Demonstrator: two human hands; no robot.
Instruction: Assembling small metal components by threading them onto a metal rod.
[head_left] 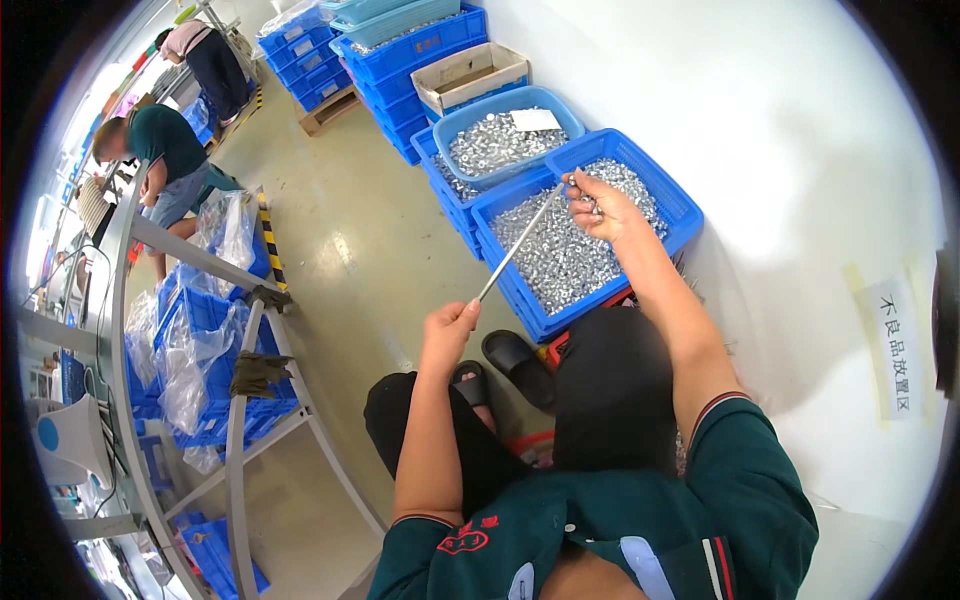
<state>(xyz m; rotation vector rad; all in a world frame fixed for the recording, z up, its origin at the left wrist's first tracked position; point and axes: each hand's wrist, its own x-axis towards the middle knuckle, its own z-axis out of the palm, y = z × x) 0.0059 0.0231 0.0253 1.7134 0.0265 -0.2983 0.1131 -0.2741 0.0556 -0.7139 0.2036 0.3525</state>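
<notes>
— Two hands are all we work with in the head view. Our left hand (448, 325) is clenched round the near end of a thin metal rod (518, 243), low, above our knee.

— And our right hand (600, 208)?

— It pinches the rod's far end, fingers closed on it with some small metal pieces, right over the blue crate (680, 205) of silvery metal parts (565, 255). So the rod slants up from left grip to right grip, across the crate's near corner.

— What do we see around us?

— A round blue tub (470, 115) of like parts behind the crate, stacked blue bins (415, 50), and a person in a green shirt (165, 140) crouching far left.
</notes>
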